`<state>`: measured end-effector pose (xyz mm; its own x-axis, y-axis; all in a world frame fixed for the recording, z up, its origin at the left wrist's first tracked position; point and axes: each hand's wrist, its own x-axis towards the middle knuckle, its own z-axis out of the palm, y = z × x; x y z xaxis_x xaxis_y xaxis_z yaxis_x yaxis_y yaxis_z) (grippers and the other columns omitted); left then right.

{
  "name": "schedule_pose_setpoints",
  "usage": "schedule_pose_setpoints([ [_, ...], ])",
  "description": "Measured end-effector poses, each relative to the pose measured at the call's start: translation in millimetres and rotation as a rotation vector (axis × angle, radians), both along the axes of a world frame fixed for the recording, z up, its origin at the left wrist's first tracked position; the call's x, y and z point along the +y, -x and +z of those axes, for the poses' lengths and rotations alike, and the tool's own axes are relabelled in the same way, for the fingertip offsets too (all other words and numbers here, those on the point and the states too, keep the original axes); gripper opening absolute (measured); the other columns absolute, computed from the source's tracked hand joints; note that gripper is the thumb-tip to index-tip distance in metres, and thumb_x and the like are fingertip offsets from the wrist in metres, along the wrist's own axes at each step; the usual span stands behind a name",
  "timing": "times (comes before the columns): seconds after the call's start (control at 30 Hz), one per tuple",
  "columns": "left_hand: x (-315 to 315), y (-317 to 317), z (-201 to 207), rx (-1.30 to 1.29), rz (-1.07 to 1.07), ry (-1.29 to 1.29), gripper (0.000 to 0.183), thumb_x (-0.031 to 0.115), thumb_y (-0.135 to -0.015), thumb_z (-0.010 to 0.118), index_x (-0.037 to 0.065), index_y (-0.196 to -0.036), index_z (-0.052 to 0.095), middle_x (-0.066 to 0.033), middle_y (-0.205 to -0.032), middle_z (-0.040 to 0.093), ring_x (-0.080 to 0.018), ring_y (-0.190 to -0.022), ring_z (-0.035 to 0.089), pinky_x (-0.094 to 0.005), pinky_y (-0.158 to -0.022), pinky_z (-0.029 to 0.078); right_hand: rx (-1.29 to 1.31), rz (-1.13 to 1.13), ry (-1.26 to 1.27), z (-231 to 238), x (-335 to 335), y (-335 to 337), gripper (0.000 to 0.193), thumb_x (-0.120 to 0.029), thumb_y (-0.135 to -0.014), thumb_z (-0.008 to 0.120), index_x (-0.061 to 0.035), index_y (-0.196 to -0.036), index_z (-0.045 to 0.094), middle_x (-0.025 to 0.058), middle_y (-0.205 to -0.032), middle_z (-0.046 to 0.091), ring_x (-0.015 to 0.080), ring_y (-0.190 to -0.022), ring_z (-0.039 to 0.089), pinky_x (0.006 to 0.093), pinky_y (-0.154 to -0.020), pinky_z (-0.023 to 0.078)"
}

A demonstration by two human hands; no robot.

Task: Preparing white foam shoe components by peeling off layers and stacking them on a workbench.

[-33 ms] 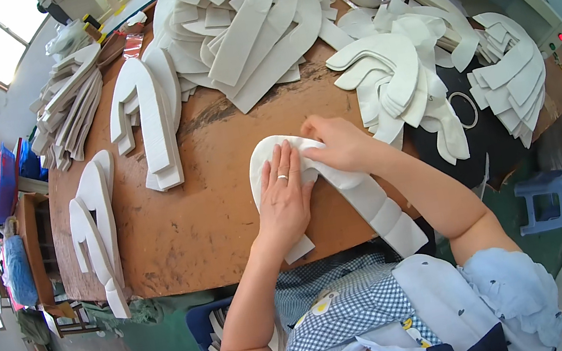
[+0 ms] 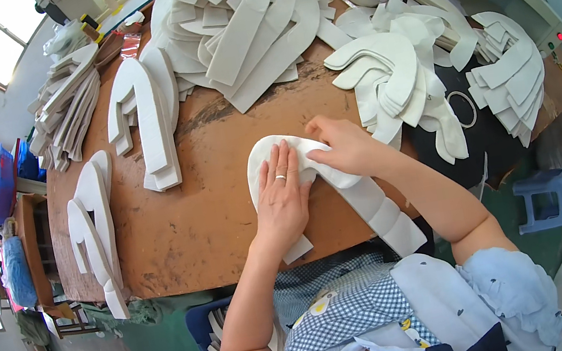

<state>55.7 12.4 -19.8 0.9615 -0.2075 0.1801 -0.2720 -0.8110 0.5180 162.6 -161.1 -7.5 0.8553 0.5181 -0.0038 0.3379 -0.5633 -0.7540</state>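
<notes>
Head view: a person sits at a brown table (image 2: 179, 228) strewn with white foam cut-outs.
Landmark: the arched foam piece (image 2: 383, 214) at the near table edge, straight in front of the person.
Left hand (image 2: 283, 201): lies flat on the piece's left leg, fingers spread and pressing down; a ring shows on one finger. No closed grip, just a palm hold.
Right hand (image 2: 344, 148): on the top curve of the piece, fingers curled over a folded or doubled layer; its grip looks like a light pinch on that edge, though the fingertips are partly hidden.
Piece position: on the table, its right leg running past the near edge toward the person's lap.
Beyond the piece: a big heap (image 2: 250, 26) of like cut-outs.
Right of the piece: a smaller stack (image 2: 398, 76).
Left of the piece: upright pieces (image 2: 150, 115).
Step, as judged: smoothing or pressing two layers together along the curve.
Next move, as judged: calls for keeping the left palm firm while the right works along the arch without shifting the layers.
</notes>
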Motion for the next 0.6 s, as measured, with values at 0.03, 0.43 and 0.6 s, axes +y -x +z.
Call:
schedule_pose_setpoints([
  [0.03,-2.9,4.9,-2.0,-0.013,0.031,-0.06,0.057,0.014,-0.1,0.049,0.0,-0.152,0.032,-0.0216,-0.16,0.027,-0.0341,-0.151,0.021,-0.0455,-0.123,0.015,0.067,-0.026,-0.037,9.7,-12.3,13.4,0.041,-0.024,-0.087,0.069,0.0027,-0.117,0.058,0.0142,-0.073,0.066,0.0292,-0.071,0.064,0.0391,-0.066,0.048],
  [0.43,-14.1,4.4,-1.5,-0.026,0.047,-0.258,0.06,0.027,-0.099,0.052,0.013,-0.155,0.034,-0.0174,-0.163,0.023,-0.0337,-0.151,0.019,-0.0496,-0.122,0.014,0.213,-0.167,-0.159,10.5,-33.4,32.1,0.038,-0.007,-0.086,0.068,-0.0002,-0.118,0.051,0.009,-0.066,0.065,0.0232,-0.063,0.064,0.0363,-0.061,0.048],
  [0.6,-16.4,4.5,-0.3,-0.024,0.057,-0.281,0.061,0.03,-0.099,0.052,0.014,-0.155,0.034,-0.0164,-0.163,0.022,-0.0331,-0.151,0.019,-0.0494,-0.122,0.013,0.108,-0.153,-0.146,2.5,-31.7,32.8,0.034,-0.006,-0.087,0.068,-0.0017,-0.116,0.049,0.0069,-0.064,0.061,0.0162,-0.057,0.059,0.0316,-0.055,0.044],
])
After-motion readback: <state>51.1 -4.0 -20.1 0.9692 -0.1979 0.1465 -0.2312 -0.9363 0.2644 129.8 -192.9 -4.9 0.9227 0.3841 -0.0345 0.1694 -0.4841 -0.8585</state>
